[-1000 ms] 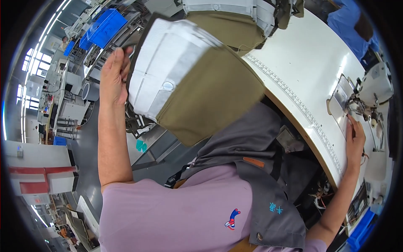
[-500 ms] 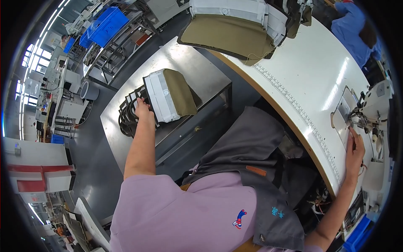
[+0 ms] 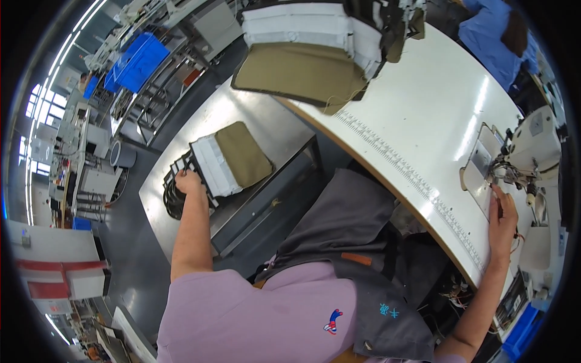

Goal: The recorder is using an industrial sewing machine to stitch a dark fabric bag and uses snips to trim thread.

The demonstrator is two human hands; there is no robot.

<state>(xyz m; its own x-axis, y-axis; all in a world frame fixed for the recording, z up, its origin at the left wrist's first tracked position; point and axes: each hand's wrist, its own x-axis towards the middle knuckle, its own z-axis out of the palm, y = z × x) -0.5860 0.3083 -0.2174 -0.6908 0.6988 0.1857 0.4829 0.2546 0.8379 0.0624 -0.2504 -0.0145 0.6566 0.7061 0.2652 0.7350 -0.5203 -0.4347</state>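
Observation:
My left hand [image 3: 189,183] is closed on the dark edge of stacked pieces [image 3: 172,195] on the steel table [image 3: 158,230]. On that stack lies an olive-and-white fabric piece [image 3: 242,154]. My right hand [image 3: 503,215] rests with fingers loosely extended by the needle plate [image 3: 478,166] of a sewing machine [image 3: 532,139], holding nothing visible. More olive and white fabric pieces [image 3: 296,69] lie at the far end of the white worktable [image 3: 411,121], with loose thread on them.
A person in blue [image 3: 490,33] works beyond the worktable. Blue bins [image 3: 136,63] sit on a rack at the back left, near a round bucket [image 3: 123,156]. My apron-covered lap [image 3: 333,218] is between the two tables. Machine benches line the left.
The fabric piece that was raised near me is down on the steel table's stack. My left hand has moved down to that stack's edge. My right hand remains by the machine.

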